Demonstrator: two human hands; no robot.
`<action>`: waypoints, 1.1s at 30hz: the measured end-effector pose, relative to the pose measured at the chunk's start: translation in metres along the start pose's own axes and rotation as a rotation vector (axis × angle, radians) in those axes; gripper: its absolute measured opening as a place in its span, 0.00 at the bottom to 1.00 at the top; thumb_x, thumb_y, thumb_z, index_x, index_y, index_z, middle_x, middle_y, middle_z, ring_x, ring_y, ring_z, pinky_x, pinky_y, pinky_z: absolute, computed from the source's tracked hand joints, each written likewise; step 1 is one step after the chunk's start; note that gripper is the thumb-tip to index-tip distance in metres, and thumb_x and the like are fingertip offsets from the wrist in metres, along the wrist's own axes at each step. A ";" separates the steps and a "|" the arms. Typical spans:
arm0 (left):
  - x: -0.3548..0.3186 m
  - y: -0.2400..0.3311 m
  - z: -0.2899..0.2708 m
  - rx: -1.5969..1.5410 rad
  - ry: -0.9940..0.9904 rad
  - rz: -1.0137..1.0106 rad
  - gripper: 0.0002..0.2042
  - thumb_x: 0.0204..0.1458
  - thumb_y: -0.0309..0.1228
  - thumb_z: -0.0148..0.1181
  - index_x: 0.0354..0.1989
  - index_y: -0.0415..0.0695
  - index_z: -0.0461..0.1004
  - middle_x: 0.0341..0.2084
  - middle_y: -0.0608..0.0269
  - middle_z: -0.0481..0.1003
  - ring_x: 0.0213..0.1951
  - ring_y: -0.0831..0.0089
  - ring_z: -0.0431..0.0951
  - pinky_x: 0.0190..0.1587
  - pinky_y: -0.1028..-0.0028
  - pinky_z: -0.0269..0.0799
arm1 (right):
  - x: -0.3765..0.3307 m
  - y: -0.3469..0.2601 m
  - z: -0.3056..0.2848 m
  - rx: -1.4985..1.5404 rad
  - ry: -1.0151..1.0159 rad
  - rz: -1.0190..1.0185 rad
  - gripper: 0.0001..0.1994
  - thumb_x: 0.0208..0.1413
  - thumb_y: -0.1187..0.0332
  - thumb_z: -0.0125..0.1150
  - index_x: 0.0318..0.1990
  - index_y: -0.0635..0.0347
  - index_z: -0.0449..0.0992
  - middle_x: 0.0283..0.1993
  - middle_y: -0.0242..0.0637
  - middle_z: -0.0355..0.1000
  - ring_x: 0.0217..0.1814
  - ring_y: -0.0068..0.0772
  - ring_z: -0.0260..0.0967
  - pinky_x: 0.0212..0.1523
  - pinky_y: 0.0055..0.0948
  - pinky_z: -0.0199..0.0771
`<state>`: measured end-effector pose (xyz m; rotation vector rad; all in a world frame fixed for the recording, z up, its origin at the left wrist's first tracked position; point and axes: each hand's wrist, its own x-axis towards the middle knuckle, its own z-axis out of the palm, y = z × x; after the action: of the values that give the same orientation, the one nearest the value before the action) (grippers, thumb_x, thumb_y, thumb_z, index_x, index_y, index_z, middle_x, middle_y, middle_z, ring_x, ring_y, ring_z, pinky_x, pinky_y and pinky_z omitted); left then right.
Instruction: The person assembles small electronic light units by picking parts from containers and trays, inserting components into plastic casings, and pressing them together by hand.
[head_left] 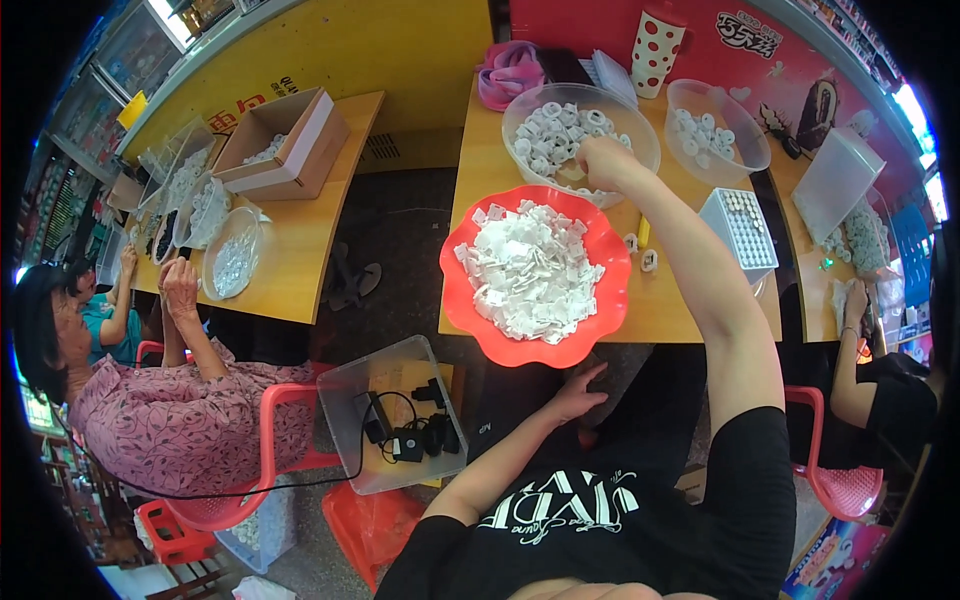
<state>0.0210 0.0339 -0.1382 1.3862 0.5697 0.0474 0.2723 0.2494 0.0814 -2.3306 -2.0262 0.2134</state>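
My right hand (606,166) reaches into a clear round plastic bowl (650,150) of small white ring-shaped parts (560,130). Its fingers look curled together, and what they hold, if anything, is hidden. Below that bowl, a red wavy-edged tray (463,290) heaped with small flat white pieces (535,265) juts over the table's near edge. My left hand (580,393) is low, just under the tray's near rim, with its fingers apart and nothing in them. Loose white ring parts (649,261) and a yellow stick-like thing (643,232) lie on the table beside my right forearm.
Right of my arm stands a white box (738,235) with rows of round pieces. Another clear bowl (758,140) and a dotted cup (657,50) are farther back. A clear bin (345,440) with black adapters is at lower left. Other people sit at tables on both sides.
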 end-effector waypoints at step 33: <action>-0.025 0.007 0.009 0.189 0.073 0.088 0.17 0.54 0.24 0.55 0.53 0.37 0.71 0.43 0.55 0.78 0.42 0.72 0.78 0.44 0.75 0.74 | -0.238 -0.032 0.069 0.794 0.665 0.064 0.05 0.49 0.77 0.61 0.34 0.62 0.73 0.29 0.41 0.67 0.27 0.41 0.69 0.26 0.32 0.67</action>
<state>0.0051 0.0184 -0.1220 1.5983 0.5853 0.1187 0.1993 0.0149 0.0342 -1.6530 -1.2312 0.1670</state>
